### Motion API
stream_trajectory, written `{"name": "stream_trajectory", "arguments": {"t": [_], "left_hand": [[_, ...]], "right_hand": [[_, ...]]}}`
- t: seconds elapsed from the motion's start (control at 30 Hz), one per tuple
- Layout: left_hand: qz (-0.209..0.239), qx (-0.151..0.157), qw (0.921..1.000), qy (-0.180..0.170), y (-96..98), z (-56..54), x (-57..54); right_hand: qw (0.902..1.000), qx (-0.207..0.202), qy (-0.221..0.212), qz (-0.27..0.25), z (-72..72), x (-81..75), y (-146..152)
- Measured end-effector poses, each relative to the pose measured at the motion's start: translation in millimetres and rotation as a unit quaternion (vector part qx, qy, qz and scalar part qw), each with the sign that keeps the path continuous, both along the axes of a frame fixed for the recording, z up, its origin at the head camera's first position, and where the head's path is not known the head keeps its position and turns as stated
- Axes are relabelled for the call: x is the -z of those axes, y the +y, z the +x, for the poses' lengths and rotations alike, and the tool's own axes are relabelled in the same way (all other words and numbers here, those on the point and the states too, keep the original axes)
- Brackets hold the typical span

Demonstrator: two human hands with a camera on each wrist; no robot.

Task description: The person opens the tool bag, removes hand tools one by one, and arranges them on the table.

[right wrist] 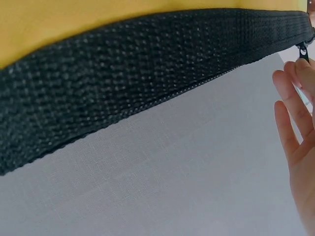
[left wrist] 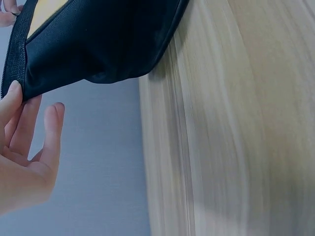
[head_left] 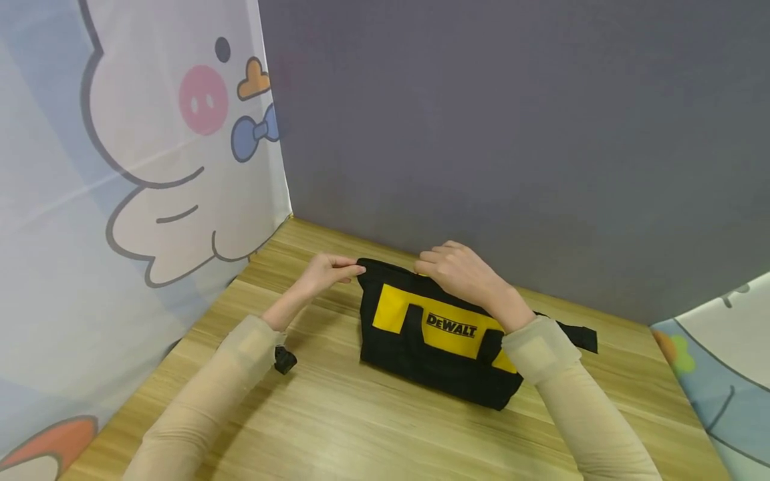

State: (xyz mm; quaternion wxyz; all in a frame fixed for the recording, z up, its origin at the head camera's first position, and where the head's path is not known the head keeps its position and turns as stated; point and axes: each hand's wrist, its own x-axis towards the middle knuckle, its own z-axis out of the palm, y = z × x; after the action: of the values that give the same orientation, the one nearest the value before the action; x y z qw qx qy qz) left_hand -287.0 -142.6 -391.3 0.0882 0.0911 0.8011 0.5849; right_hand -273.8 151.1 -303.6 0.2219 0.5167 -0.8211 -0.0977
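Note:
A black and yellow DeWalt tool bag (head_left: pixel 397 361) stands on the wooden table, its front and webbing handles (head_left: pixel 412 326) turned toward me. At its upper left corner, my left hand (head_left: pixel 325 272) pinches the end of the top edge between thumb and fingers. The left wrist view shows that same corner, with zipper tape (left wrist: pixel 17 54) running up from the thumb. My right hand (head_left: pixel 460 272) is over the middle of the bag's top. In the right wrist view its fingertips pinch a black zipper pull (right wrist: pixel 303 51) at the end of the visible zipper tape (right wrist: pixel 147 64).
A black strap end (head_left: pixel 580 337) sticks out past the bag's right side. Beside my left sleeve is a small black object (head_left: pixel 285 361). A grey panel (head_left: pixel 481 133) rises behind the table (head_left: pixel 325 427), and a cartoon-printed sheet (head_left: pixel 150 220) hangs along the left.

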Motion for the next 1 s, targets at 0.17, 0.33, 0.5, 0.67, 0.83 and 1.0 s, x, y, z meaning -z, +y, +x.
{"name": "stream_trajectory", "arguments": {"t": [0.17,0.33,0.5,0.67,0.83,1.0], "left_hand": [[-0.002,0.003,1.0000,0.004,-0.8,0.6,0.8],[-0.009,-0.001,0.9999,0.005,-3.6,1.1,2.0],[-0.006,0.005,0.9999,0.012,-0.1,-0.5,1.4],[0.004,0.004,0.9999,0.012,0.6,-0.1,0.1],[0.006,0.008,0.9998,0.018,3.0,-2.5,1.3],[0.003,0.009,0.9996,0.028,0.7,-2.0,3.6]], "right_hand": [[1.0000,0.006,0.000,-0.001,2.2,1.3,6.2],[0.9999,0.008,0.006,0.000,4.5,2.6,10.4],[0.9998,0.016,0.012,0.005,4.7,3.2,15.7],[0.9995,0.028,0.010,0.008,6.3,2.2,22.8],[0.9995,0.024,0.020,0.007,7.3,2.5,30.4],[0.9994,0.025,0.023,0.009,6.5,4.9,31.2]]}}
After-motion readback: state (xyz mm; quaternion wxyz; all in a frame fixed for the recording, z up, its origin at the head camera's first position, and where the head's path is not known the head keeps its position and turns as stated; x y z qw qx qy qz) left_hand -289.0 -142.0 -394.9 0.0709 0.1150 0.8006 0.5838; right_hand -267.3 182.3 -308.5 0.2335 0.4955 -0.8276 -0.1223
